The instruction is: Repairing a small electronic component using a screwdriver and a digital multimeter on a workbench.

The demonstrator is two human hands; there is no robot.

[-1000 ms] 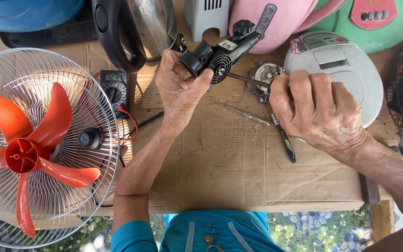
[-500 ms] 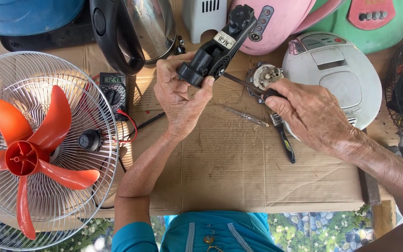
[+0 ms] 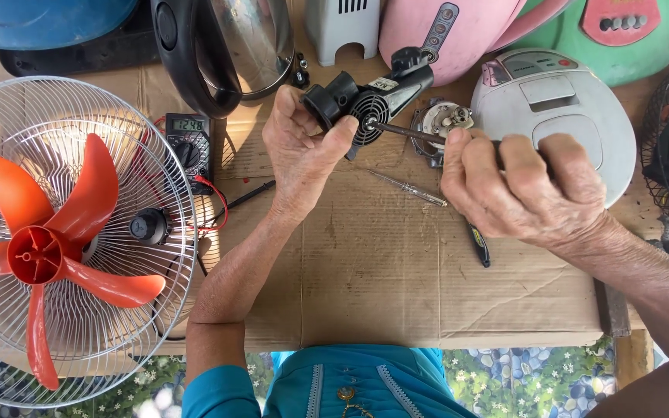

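My left hand [image 3: 300, 151] grips a small black hair dryer body [image 3: 373, 97] by its front end, holding it above the cardboard with its round rear grille turned toward the right. My right hand [image 3: 516, 186] is closed on a screwdriver [image 3: 400, 130]; its metal shaft reaches left and its tip touches the centre of the grille. The screwdriver's handle is hidden inside my fist.
A sheet of cardboard [image 3: 396, 271] covers the table. On it lie a thin tester screwdriver [image 3: 408, 188], a multimeter [image 3: 189, 143] with red and black leads, and a small round metal part [image 3: 447, 120]. A fan with orange blades [image 3: 56, 248] stands left; a kettle [image 3: 222, 46] and a white rice cooker [image 3: 559, 108] sit behind.
My right hand has picked up the screwdriver and brought its tip to the dryer's grille. My left hand has turned the dryer and lowered it slightly.
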